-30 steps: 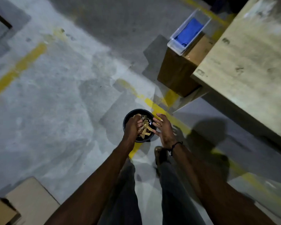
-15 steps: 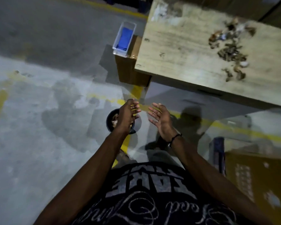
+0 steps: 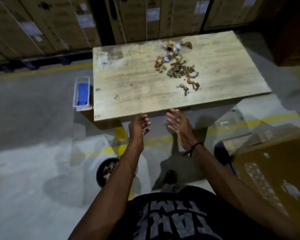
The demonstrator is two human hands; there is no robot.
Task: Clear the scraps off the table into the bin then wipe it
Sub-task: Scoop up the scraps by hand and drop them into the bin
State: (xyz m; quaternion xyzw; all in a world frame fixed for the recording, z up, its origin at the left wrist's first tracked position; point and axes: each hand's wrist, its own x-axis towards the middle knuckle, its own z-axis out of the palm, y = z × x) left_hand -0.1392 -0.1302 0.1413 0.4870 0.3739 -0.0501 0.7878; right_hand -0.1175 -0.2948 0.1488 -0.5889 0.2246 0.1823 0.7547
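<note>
Two bare hands, both empty: left hand point(image 3: 139, 126) and right hand point(image 3: 178, 125), palms facing each other with a gap between, fingers relaxed and spread, holding nothing. Table point(image 3: 137, 87): its near edge just beyond the fingertips. Scraps point(image 3: 177, 66): brown and pale bits heaped on the tabletop, well beyond the right hand. Bin point(image 3: 100, 172): dark, round, on the floor behind the left hand, partly hidden by the forearm, scraps inside. Blue cloth point(image 3: 82, 93) in a clear tray point(image 3: 75, 94), beyond and left of the left hand.

My one head camera looks forward and steeply down: table point(image 3: 137, 80) near at twelve o'clock, bin point(image 3: 100, 172) below at seven, both forearms close underneath.
</note>
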